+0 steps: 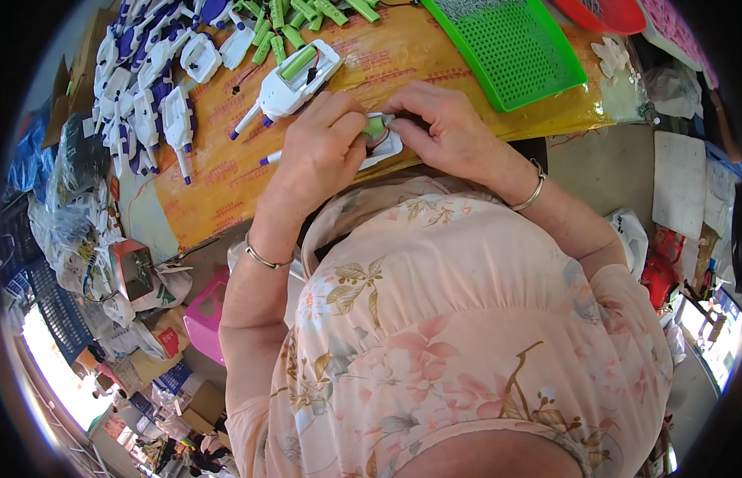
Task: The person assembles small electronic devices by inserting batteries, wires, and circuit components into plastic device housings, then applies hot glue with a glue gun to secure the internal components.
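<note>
Close to my body, at the table's near edge, a white plastic housing [382,159] with a handle-like stem sits between my hands. A green cylindrical battery [375,126] lies in it, with a thin red wire beside it. My left hand [327,139] is closed around the housing's left part, its fingertips at the battery. With thumb and forefinger pinched together, my right hand [443,127] works at the battery's right end; what is in the pinch is too small to make out. Just beyond my left hand lies another white housing [283,94] holding a green battery.
White and purple housings [148,88] are heaped at the left of the table [215,179]. Several green batteries [295,20] lie at the back. A green perforated basket [514,60] with small metal parts stands at the right, beside a red tray [618,16]. A pink stool [208,319] is below left.
</note>
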The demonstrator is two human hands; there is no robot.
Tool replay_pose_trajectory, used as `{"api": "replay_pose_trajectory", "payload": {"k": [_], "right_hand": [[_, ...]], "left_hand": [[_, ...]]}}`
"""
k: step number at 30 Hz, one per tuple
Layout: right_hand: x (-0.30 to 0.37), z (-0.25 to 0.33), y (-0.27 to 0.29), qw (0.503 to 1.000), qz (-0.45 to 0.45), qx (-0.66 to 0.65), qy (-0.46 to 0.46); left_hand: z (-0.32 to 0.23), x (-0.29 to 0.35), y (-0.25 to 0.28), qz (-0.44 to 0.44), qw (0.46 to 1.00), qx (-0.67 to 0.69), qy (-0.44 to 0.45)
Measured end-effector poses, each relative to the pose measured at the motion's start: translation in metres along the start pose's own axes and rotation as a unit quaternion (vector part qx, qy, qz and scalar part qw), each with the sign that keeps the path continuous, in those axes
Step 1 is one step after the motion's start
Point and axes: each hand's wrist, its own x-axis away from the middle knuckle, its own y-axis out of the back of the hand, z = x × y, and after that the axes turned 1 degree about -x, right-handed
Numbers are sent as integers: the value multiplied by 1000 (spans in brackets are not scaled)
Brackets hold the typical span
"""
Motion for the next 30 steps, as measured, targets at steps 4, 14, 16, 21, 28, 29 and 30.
{"api": "replay_pose_trajectory", "payload": {"k": [4, 14, 16, 21, 28, 29, 30], "right_hand": [[-2, 2, 1, 1000, -1, 2, 19], [1, -1, 0, 998, 18, -42, 44], [1, -1, -2, 997, 7, -52, 55], [2, -2, 0, 995, 18, 13, 95], [1, 1, 2, 985, 37, 78, 151], [2, 0, 1, 985, 38, 79, 150], [3, 0, -1, 991, 16, 30, 128]], "left_hand": [[0, 2, -5, -52, 996, 67, 30], [4, -6, 1, 19, 975, 168, 142], [5, -4, 1, 20, 971, 180, 155], [11, -3, 0, 14, 957, 236, 168], [11, -11, 4, 36, 929, 295, 219], [11, -12, 4, 63, 939, 263, 213], [10, -14, 4, 63, 939, 264, 213]]}}
